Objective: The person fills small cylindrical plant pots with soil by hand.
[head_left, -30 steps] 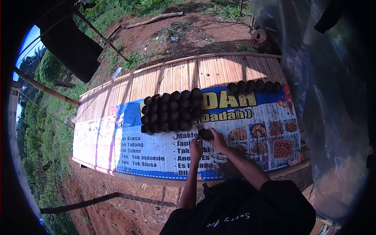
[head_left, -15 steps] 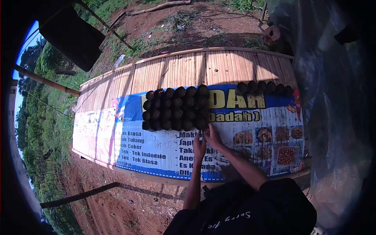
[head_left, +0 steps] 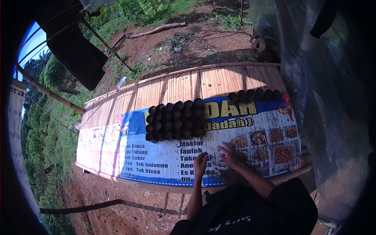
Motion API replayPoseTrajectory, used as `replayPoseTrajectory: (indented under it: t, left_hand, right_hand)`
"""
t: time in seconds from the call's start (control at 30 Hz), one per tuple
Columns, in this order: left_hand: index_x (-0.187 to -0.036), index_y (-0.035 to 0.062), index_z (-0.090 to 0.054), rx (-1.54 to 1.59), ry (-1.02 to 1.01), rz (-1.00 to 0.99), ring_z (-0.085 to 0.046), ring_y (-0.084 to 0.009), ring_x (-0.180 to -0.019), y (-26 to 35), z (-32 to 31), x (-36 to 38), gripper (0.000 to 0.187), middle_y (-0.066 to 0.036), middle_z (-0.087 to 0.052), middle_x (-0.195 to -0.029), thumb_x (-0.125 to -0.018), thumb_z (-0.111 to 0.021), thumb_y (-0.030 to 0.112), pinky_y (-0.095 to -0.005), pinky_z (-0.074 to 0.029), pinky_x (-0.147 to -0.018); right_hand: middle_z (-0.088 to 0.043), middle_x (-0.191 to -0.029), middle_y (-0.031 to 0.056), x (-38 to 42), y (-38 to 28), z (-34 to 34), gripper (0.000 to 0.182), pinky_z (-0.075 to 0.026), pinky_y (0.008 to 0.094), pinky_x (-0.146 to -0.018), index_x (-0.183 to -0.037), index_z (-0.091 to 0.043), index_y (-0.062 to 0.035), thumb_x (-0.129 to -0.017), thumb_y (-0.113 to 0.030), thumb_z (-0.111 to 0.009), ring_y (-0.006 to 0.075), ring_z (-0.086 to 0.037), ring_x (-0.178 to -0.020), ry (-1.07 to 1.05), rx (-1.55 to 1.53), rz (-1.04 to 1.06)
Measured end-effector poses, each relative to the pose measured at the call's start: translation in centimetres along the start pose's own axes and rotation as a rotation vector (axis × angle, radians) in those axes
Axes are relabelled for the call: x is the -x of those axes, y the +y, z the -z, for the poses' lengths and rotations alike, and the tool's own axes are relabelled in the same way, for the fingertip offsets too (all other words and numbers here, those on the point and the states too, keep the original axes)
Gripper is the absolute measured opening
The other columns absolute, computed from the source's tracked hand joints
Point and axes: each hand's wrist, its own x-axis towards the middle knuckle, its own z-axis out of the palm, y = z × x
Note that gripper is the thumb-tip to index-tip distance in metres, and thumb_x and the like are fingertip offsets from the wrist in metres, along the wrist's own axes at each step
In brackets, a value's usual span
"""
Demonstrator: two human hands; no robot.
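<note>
A tight block of small dark round pots (head_left: 176,120), possibly seedling pots, stands in several rows on a printed banner (head_left: 164,156). What fills them is too dark to make out. My left hand (head_left: 201,164) is just nearer to me than the block's right corner, over the banner's lettering, with fingers curled together. Whether something small is pinched in them I cannot make out. To its right, my right hand (head_left: 230,156) is over the banner's food pictures, fingers spread, holding nothing. Both hands are apart from the pots.
A single row of similar dark pots (head_left: 254,95) stands at the banner's far right. The banner covers part of a bamboo-slat table (head_left: 180,84). Clear plastic sheeting (head_left: 313,98) hangs on the right, and a dark cloth (head_left: 74,47) at upper left.
Both hands have drawn back toward me from the block's near right corner. They have moved apart, and my right hand has spread its fingers. The camera view has shifted slightly.
</note>
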Motion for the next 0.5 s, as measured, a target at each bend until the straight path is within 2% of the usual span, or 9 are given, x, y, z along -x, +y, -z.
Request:
replayPoseTrajectory:
  t: [0.03, 0.07, 0.13, 0.2, 0.27, 0.33, 0.37, 0.4, 0.5]
  left_hand:
    - [-0.112, -0.0001, -0.062, 0.028, 0.027, -0.059, -0.067, -0.0178, -0.083, -2.7, -0.8, 0.6, 0.029, -0.013, -0.069, -0.099, -0.090, -0.058, 0.018, -0.0308, -0.052, -0.073]
    - [-0.110, -0.0003, -0.064, 0.081, -0.006, 0.004, -0.067, -0.0180, -0.085, -0.7, -1.0, 2.4, 0.027, -0.014, -0.069, -0.099, -0.090, -0.059, 0.018, -0.0321, -0.052, -0.074]
    - [-0.110, -0.0005, -0.064, -0.026, 0.012, 0.028, -0.067, -0.0228, -0.089, -0.2, -2.3, 4.6, 0.027, -0.016, -0.068, -0.102, -0.090, -0.059, 0.016, -0.0334, -0.052, -0.077]
    - [-0.111, 0.0000, -0.063, -0.107, 0.053, -0.181, -0.066, -0.0295, -0.096, -0.4, -3.9, 6.4, 0.027, -0.019, -0.066, -0.106, -0.089, -0.058, 0.015, -0.0364, -0.051, -0.083]
    - [-0.114, 0.0004, -0.060, -0.213, -0.002, -0.305, -0.053, -0.0392, -0.116, 0.5, -5.0, 8.1, 0.030, -0.026, -0.056, -0.122, -0.089, -0.059, 0.015, -0.0432, -0.041, -0.099]
    - [-0.125, 0.0016, -0.053, -0.315, -0.049, -0.399, -0.040, -0.0430, -0.127, -0.8, -6.6, 9.2, 0.040, -0.030, -0.041, -0.136, -0.089, -0.060, 0.020, -0.0446, -0.034, -0.105]
    - [-0.125, 0.0016, -0.053, -0.311, -0.065, -0.415, -0.040, -0.0430, -0.127, -1.4, -7.3, 9.7, 0.040, -0.030, -0.041, -0.136, -0.089, -0.060, 0.020, -0.0446, -0.034, -0.105]
    - [-0.130, 0.0031, -0.048, -0.384, -0.137, -0.415, -0.034, -0.0437, -0.131, -1.6, -7.9, 10.1, 0.047, -0.030, -0.034, -0.140, -0.089, -0.060, 0.022, -0.0454, -0.031, -0.107]
    - [-0.139, 0.0050, -0.036, -0.444, -0.293, -0.433, -0.023, -0.0441, -0.136, -1.0, -9.7, 10.8, 0.059, -0.030, -0.023, -0.146, -0.090, -0.060, 0.026, -0.0465, -0.025, -0.110]
  right_hand:
    - [-0.039, -0.140, 0.0185, 2.3, 0.0, 1.5, 0.055, -0.032, 0.0470, -0.106, -0.133, -0.046, -0.0084, -0.082, -0.016, -0.064, 0.0371, -0.033, -0.132, -0.018, 0.117, -0.042]
    - [-0.039, -0.140, 0.0185, 4.5, 0.4, 2.4, 0.055, -0.032, 0.0470, -0.106, -0.133, -0.046, -0.0084, -0.082, -0.016, -0.064, 0.0371, -0.033, -0.132, 0.006, 0.130, -0.061]
    - [-0.029, -0.146, 0.0217, 8.6, 1.5, 3.3, 0.058, -0.026, 0.0489, -0.110, -0.136, -0.043, -0.0086, -0.085, -0.025, -0.063, 0.0409, -0.026, -0.135, 0.074, 0.173, -0.191]
    - [-0.025, -0.147, 0.0233, 12.2, 2.9, 4.1, 0.060, -0.024, 0.0498, -0.110, -0.138, -0.040, -0.0086, -0.086, -0.027, -0.062, 0.0421, -0.024, -0.136, 0.125, 0.190, -0.234]
    - [-0.021, -0.148, 0.0248, 14.6, 3.8, 4.4, 0.062, -0.023, 0.0507, -0.111, -0.140, -0.037, -0.0086, -0.087, -0.028, -0.061, 0.0434, -0.021, -0.137, 0.173, 0.207, -0.272]
    - [-0.021, -0.149, 0.0260, 16.3, 4.5, 4.6, 0.065, -0.021, 0.0515, -0.111, -0.143, -0.033, -0.0074, -0.087, -0.029, -0.060, 0.0439, -0.019, -0.138, 0.176, 0.121, -0.385]
    - [-0.021, -0.148, 0.0262, 17.1, 5.1, 4.3, 0.066, -0.021, 0.0514, -0.111, -0.143, -0.031, -0.0063, -0.088, -0.029, -0.060, 0.0440, -0.020, -0.137, 0.221, 0.147, -0.335]
    - [-0.021, -0.148, 0.0262, 17.6, 5.1, 4.3, 0.066, -0.021, 0.0514, -0.111, -0.143, -0.031, -0.0063, -0.088, -0.029, -0.060, 0.0440, -0.020, -0.137, 0.237, 0.155, -0.344]
    - [-0.024, -0.147, 0.0259, 18.1, 4.5, 3.5, 0.063, -0.026, 0.0492, -0.109, -0.143, -0.031, -0.0067, -0.089, -0.025, -0.058, 0.0423, -0.027, -0.135, 0.265, -0.022, -0.300]
